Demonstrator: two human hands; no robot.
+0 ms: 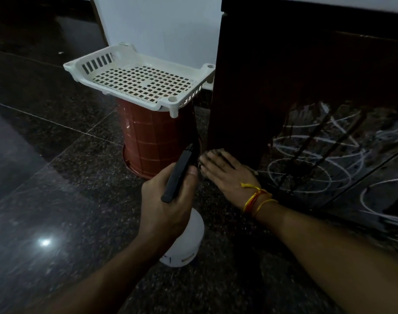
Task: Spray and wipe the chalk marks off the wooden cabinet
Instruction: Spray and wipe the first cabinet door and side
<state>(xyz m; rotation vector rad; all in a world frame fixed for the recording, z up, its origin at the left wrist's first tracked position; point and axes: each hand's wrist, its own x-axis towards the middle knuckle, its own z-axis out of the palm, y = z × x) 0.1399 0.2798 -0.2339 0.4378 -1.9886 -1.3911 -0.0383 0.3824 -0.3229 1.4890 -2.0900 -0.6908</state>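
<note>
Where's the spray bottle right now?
In the head view, the spray bottle is low and centre, gripped by the left hand over the dark floor, just left of the right hand and the cabinet.

The scene is dim overall, with dark tones swallowing detail in the cabinet [306, 75], whose upper part is nearly black. The white wall [161, 26] left of the cabinet is the brightest area, though bluish and flat. A small bright glare spot [45, 242] reflects off the polished floor [57, 155] far left of and below the cabinet. Wide-angle distortion bends the floor's tile lines towards the edges. The lower corners look smeared and soft with blur.
</note>
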